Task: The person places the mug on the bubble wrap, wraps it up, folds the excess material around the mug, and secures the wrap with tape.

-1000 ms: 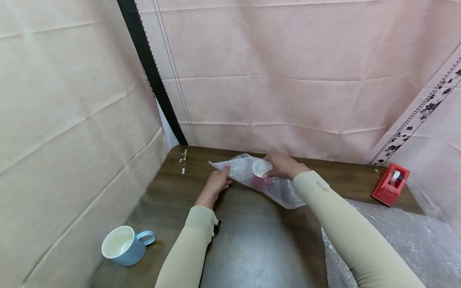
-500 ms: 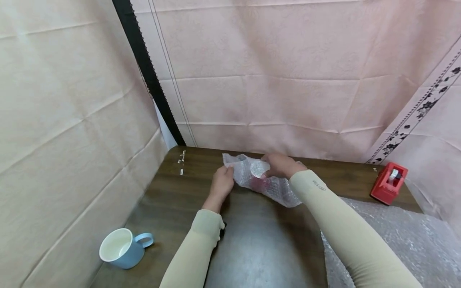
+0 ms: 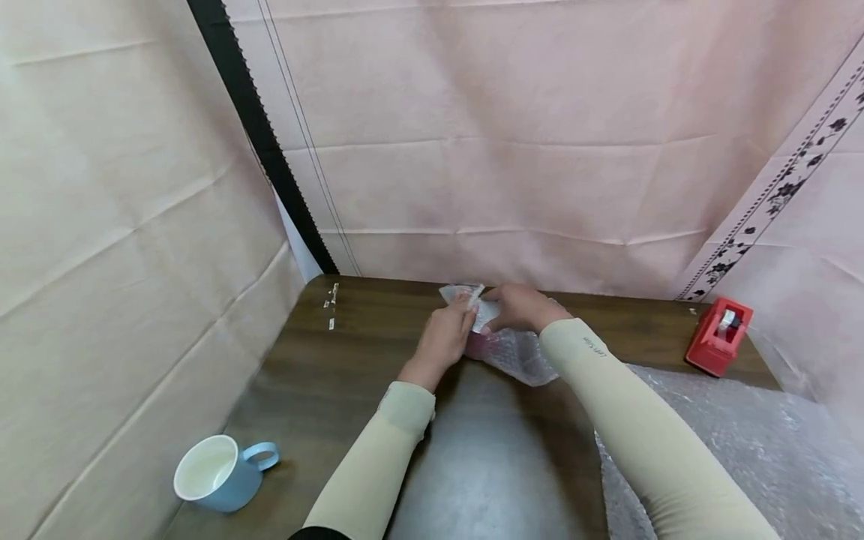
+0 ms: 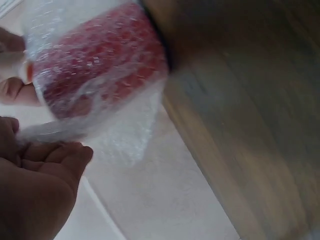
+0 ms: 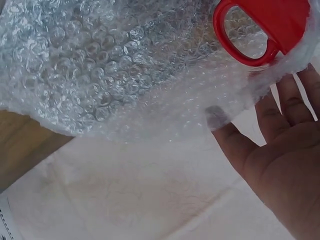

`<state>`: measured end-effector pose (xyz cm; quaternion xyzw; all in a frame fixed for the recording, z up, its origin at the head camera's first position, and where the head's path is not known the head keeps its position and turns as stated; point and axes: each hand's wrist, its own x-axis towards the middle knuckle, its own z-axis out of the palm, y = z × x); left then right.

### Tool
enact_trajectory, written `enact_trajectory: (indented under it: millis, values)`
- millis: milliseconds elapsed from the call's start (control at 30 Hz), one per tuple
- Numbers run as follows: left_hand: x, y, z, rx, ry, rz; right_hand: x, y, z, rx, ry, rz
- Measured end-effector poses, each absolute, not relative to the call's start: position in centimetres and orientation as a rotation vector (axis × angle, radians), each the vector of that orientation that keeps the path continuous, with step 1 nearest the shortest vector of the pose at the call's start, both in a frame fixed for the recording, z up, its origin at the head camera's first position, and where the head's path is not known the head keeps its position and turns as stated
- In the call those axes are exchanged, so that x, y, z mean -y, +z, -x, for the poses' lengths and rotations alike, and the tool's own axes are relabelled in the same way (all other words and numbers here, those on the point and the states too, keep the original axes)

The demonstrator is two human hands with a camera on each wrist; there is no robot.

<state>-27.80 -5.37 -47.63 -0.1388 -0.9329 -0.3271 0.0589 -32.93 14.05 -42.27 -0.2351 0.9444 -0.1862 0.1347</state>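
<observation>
We had the mug near the back edge of the surface, about midway across, with bubble wrap around it and trailing off to its right. Our left hand was at the left of that mug, our right hand at its right. Well to our left and nearer the front, a second mug stood on the surface, its handle towards the right. On our right, a wrap sheet lay across the surface, and just behind it stood a tape dispenser. Cloth hung behind the surface.
</observation>
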Motion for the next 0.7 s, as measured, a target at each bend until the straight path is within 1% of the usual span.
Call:
enact_trajectory:
  millis: [133,300,533,700]
  values:
    - [5.3,-48.1,28.1,2.825,-0.825,0.554,-14.6,-42.1,33.0,-2.741,-0.571,0.68]
    - [5.4,-49.0,28.5,2.811,-0.655,0.629,-15.2,-42.0,32.8,-2.735,-0.627,0.684]
    - [4.9,-49.3,28.4,2.888,-0.411,0.606,-16.1,-41.9,31.8,-2.705,-0.566,0.745]
    - [4.9,-49.4,28.1,2.882,-0.2,0.576,-16.5,-40.6,31.0,-2.71,-0.598,0.775]
